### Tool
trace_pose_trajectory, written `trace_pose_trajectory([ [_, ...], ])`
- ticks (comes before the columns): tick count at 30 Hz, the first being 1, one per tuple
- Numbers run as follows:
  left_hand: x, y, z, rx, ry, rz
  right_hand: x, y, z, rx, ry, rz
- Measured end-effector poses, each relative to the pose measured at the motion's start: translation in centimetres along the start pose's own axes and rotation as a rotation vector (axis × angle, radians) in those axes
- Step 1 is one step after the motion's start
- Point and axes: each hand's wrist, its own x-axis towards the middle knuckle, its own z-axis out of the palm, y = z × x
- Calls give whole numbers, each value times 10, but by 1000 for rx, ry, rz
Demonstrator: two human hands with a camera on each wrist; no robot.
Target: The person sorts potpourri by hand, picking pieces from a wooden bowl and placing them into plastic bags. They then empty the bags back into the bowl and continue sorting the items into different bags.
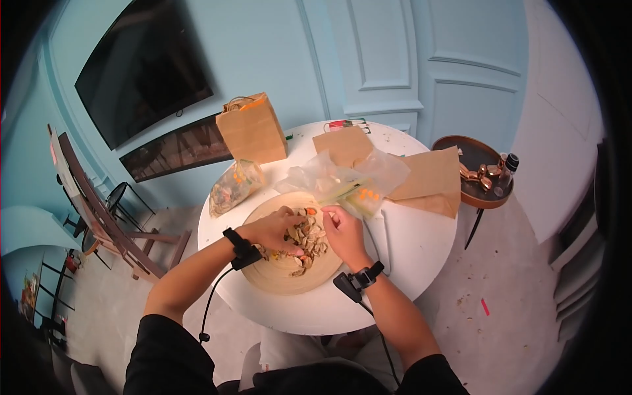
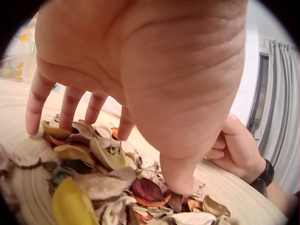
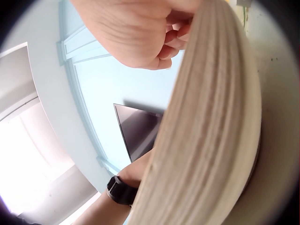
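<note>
My left hand (image 1: 271,230) reaches down into a round pale wooden bowl (image 1: 286,283), over a heap of dried petals and pods (image 1: 315,245). In the left wrist view, this hand's (image 2: 140,70) fingers are spread and point down, with fingertips and thumb at the edges of the mixed pieces (image 2: 101,185). My right hand (image 1: 347,238) is at the bowl's right rim, its fingers curled. The right wrist view has the curled hand (image 3: 136,33) beside the rim (image 3: 201,117); nothing shows in its fingers, though their far side is hidden.
On the white table (image 1: 421,250), a filled clear bag (image 1: 230,191) and an upright paper bag (image 1: 255,128) stand behind left. Crumpled plastic bags (image 1: 313,174) and flat brown paper (image 1: 428,178) lie behind the bowl. A round side table (image 1: 480,197) at right holds a bottle (image 1: 508,172).
</note>
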Motion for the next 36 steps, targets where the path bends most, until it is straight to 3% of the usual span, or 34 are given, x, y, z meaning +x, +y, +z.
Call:
trace_pose_trajectory([
  [5, 5, -9, 3, -126, -85, -62, 1, -1, 0, -6, -21, 4],
  [8, -3, -12, -5, -76, -2, -51, 0, 0, 0, 7, -27, 20],
  [11, -8, -7, -18, -278, 61, -273, 1, -1, -1, -18, -17, -12],
  [14, -9, -14, -19, -332, 148, -238, 1, 3, -1, -89, -5, -98],
  [17, -13, -8, -18, -404, 111, -295, 0, 3, -3, -185, -40, -156],
  [21, -16, -1, -18, -158, 102, -215, 2, 4, -4, -239, -131, -149],
  [27, -19, 15, -11, -201, 306, -287, 1, 8, -1, -221, -155, -161],
  [31, -18, 2, 9, -439, 410, -277, 1, 8, -1, -240, -192, -160],
  [34, -16, 9, 9, -534, 436, -295, 1, -8, -8, -225, -317, -68],
  [36, -15, 16, 13, -589, 454, -299, -1, -12, -10, -238, -347, -101],
])
